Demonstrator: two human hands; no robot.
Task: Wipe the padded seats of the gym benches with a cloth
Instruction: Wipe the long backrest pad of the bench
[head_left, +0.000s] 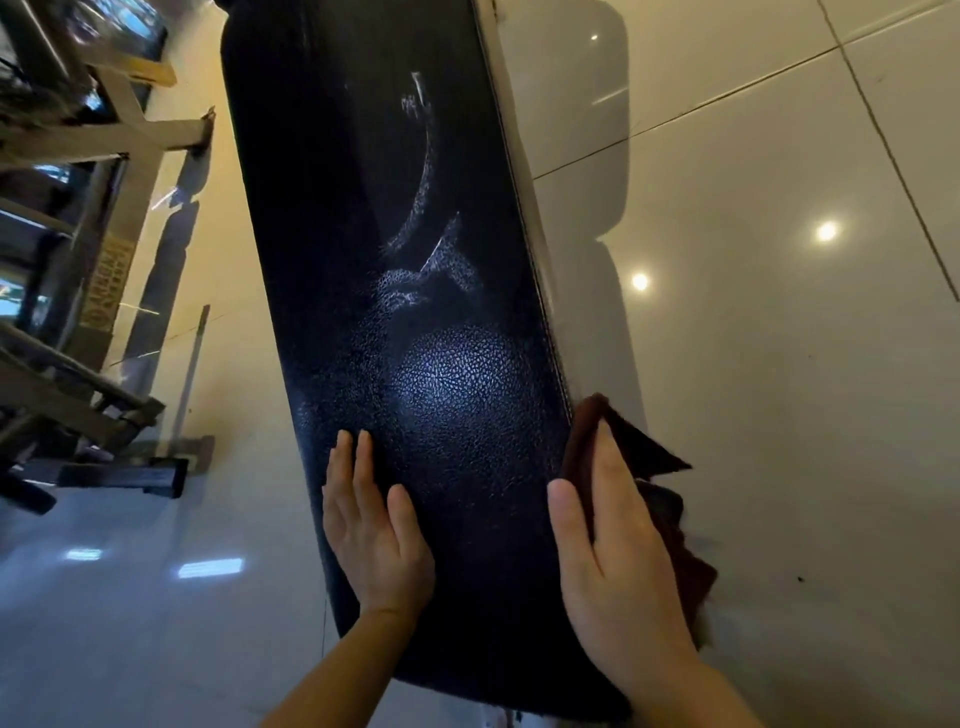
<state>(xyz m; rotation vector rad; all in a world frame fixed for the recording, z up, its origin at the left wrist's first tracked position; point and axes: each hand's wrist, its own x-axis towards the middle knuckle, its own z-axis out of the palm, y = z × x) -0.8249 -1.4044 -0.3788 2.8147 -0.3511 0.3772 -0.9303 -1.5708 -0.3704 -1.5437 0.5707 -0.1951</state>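
From the head camera, a long black padded seat (415, 338) runs away from the viewer over a glossy tiled floor (779, 312). The left hand (371, 525) lies flat on the seat's near left part, fingers straight. The right hand (613, 561), fingers extended, presses a dark red-brown cloth (660, 499) against the seat's right edge; the cloth lies under and beyond the palm. A metal rack (78, 260) stands far left.

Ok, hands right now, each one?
Left hand: open, flat on the bench pad.
Right hand: open, pressing the dark red cloth against the pad's edge.
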